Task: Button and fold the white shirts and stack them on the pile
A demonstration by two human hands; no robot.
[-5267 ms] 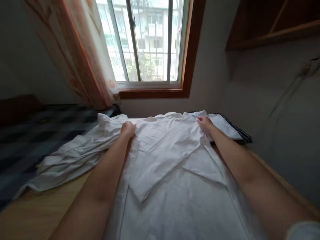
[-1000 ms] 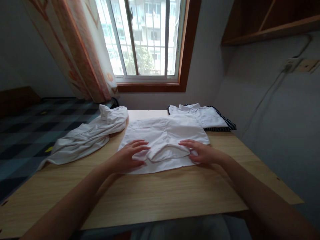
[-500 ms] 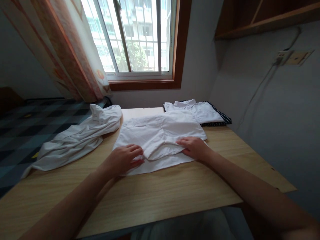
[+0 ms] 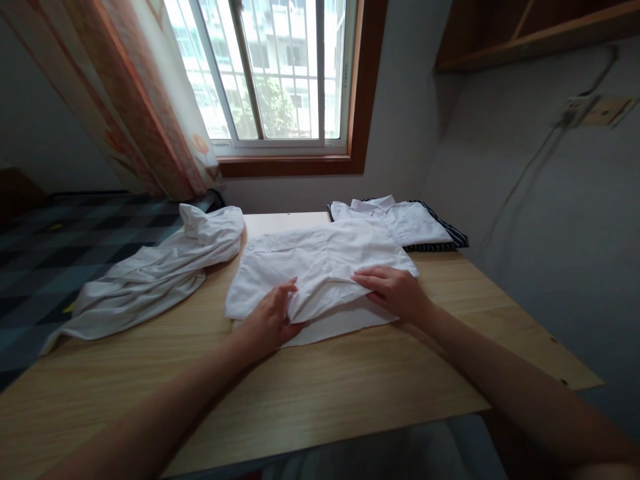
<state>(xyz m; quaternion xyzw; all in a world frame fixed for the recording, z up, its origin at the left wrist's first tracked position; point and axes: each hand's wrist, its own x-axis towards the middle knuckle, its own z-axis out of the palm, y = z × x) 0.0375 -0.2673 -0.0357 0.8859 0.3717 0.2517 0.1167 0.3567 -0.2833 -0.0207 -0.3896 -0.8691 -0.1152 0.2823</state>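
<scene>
While the white shirt lies part-folded mid-counter, my left hand pinches its near flap and my right hand presses flat, fingers open; stacked folded shirts at one o'clock, crumpled shirt at ten unfolded.

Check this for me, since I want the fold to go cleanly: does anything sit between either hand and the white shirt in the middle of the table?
Nothing visible does. The left hand and right hand both rest directly on the shirt. The crumpled shirt lies apart to the left, the folded stack behind.
</scene>
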